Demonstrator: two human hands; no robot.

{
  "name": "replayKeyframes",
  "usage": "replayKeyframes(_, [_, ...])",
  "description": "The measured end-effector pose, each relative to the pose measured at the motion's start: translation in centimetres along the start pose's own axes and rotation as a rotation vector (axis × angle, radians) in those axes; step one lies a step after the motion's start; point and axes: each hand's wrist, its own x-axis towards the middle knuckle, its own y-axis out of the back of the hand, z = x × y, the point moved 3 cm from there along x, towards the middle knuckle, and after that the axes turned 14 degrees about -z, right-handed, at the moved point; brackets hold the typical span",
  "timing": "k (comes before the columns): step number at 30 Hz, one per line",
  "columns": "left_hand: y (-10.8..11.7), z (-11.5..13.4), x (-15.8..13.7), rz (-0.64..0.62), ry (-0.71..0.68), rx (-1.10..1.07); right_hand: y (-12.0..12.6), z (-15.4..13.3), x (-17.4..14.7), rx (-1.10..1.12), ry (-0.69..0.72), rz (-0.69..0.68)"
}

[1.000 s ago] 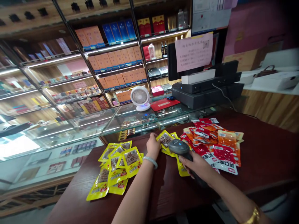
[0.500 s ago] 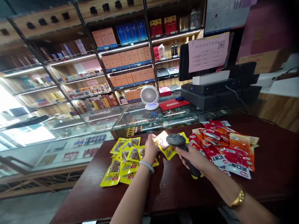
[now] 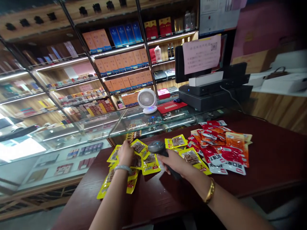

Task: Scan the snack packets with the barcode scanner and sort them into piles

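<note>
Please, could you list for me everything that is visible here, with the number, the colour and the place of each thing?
Yellow packets: many, yellow, table's left and middle
Mixed packets: many, red, orange, white, right heap
Scanner: one, dark grey, right hand
Table: one, dark red-brown, under packets
Glass counter: clear, beyond table
Fan: one, white, on counter
Mat: one, red, right of fan
Monitor: one, black, behind sign
Sign: one, pink, on monitor
Boxes: many, orange, blue, red, wall shelves
Dark bottles: two, shelf left of monitor
Other shelf goods: too small to count
Left hand: one, pale bracelet, at a yellow packet
Right hand: one, gold bracelet, around scanner
</note>
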Motion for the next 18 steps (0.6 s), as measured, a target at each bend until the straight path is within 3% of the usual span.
replayKeyframes(3, [-0.6, 1.8, -1.1, 0.119, -0.074, 0.101, 0.7, 0.3, -0.6, 0.002, -0.009, 0.006])
replayKeyframes(5, [-1.7, 4.2, -2.2, 0.109, -0.175, 0.089, 1.7, 0.3, -1.5, 0.000, -0.014, 0.027])
replayKeyframes(8, [-3.9, 8.7, -3.6, 0.008, -0.318, 0.066, 3.7, -0.1, -3.1, -0.004, -0.027, 0.092])
replayKeyframes(13, [-6.9, 15.5, -4.5, -0.176, -0.444, 0.111, 6.7, -0.4, -5.7, -0.005, -0.032, 0.209])
replayKeyframes(18, [-9.3, 18.6, -3.8, -0.355, -0.537, 0.173, 8.7, 0.5, -7.7, 0.021, -0.026, 0.293])
